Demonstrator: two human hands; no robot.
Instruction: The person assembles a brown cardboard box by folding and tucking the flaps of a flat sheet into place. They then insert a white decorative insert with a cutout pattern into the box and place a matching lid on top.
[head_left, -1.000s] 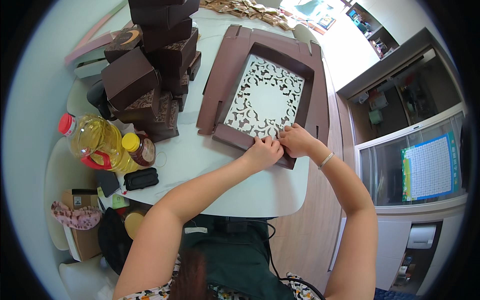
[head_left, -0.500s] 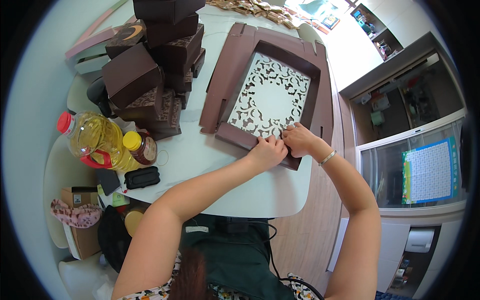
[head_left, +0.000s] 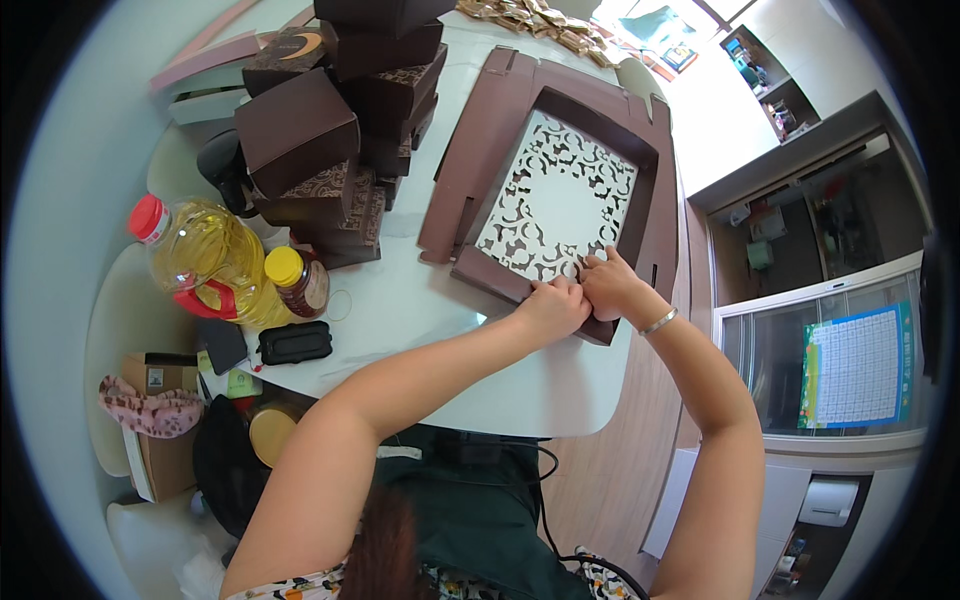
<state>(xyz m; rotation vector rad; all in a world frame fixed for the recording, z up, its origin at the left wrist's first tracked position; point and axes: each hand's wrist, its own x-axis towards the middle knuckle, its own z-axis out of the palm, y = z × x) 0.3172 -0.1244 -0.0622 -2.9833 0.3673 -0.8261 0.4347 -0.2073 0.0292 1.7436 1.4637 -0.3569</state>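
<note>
A shallow brown cardboard box (head_left: pixel 640 215) with a white scroll-patterned bottom panel lies tilted on the table, on top of flat brown cardboard blanks (head_left: pixel 455 190). At its near wall, close to the near right corner, my left hand (head_left: pixel 556 305) has its fingers bent over the rim and closed on the cardboard. My right hand (head_left: pixel 612 287) is right beside it, touching or nearly touching. Its fingers curl over the same wall, one reaching onto the patterned bottom. Both thumbs are hidden, so the exact fold under the fingers does not show.
Left of the box rises a stack of folded dark brown boxes (head_left: pixel 295 130). Nearer stand an oil bottle (head_left: pixel 205 255) with a red cap, a yellow-lidded jar (head_left: pixel 298 285) and a black case (head_left: pixel 295 343). Several gold-brown packets (head_left: pixel 545 28) lie at the far edge of the white table (head_left: pixel 480 380).
The whole view has shifted, with table things appearing slightly further right. Both hands stay at the box's near wall, with only small finger movements.
</note>
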